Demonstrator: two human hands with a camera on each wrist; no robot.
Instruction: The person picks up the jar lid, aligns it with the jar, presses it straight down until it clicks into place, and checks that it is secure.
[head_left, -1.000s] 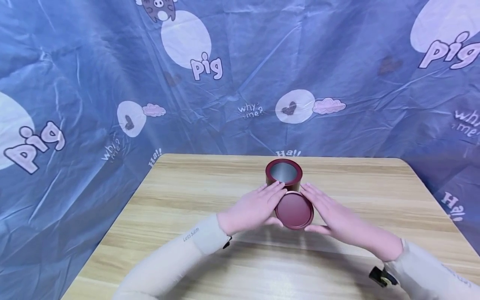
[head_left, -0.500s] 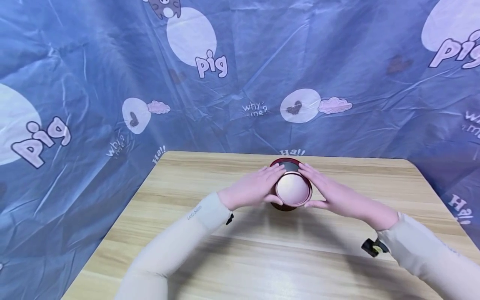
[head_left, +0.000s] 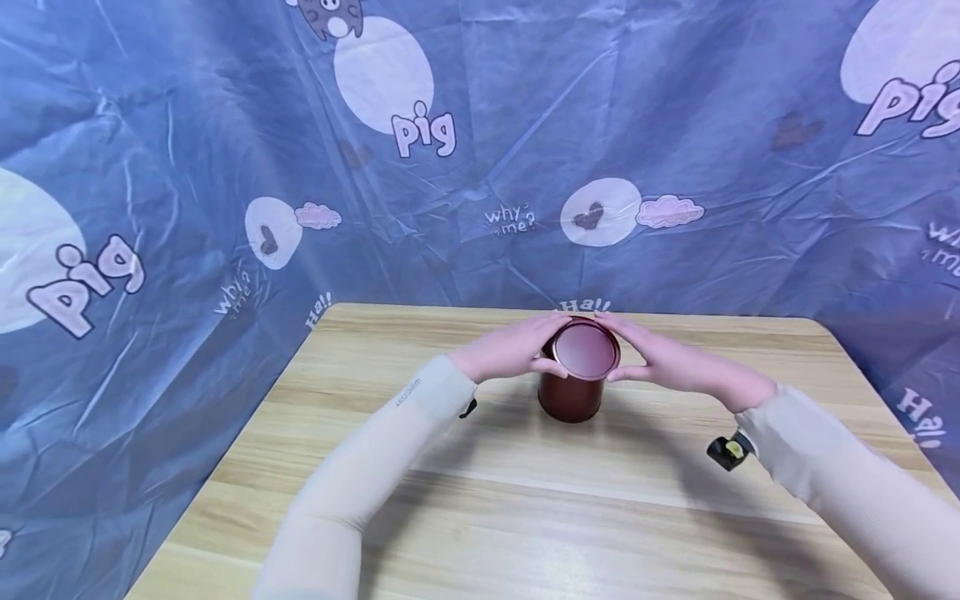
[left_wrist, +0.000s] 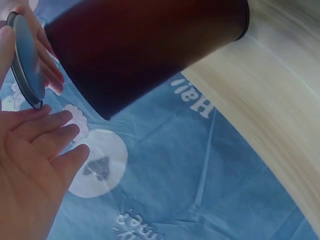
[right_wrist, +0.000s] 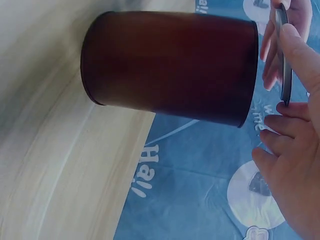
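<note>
A dark red round canister (head_left: 570, 402) stands upright on the wooden table. Its round lid (head_left: 587, 350), dark red on top, is held over the canister's mouth, and both wrist views show a narrow gap between them. My left hand (head_left: 516, 348) pinches the lid's left edge between thumb and fingers. On the opposite edge, my right hand (head_left: 666, 358) grips it the same way. In the left wrist view the lid (left_wrist: 29, 60) shows a pale metallic underside facing the canister (left_wrist: 150, 50). From the head, the lid hides the canister's opening.
The light wood table (head_left: 480, 517) ends at a back edge shortly behind the canister. A blue printed cloth (head_left: 465, 167) hangs behind it and along the sides. Black wrist cameras, such as the right one (head_left: 729, 451), sit beneath the sleeves.
Both hands have carried the lid away from me, from in front of the canister to over its mouth. The canister's opening, visible earlier, is now covered from view.
</note>
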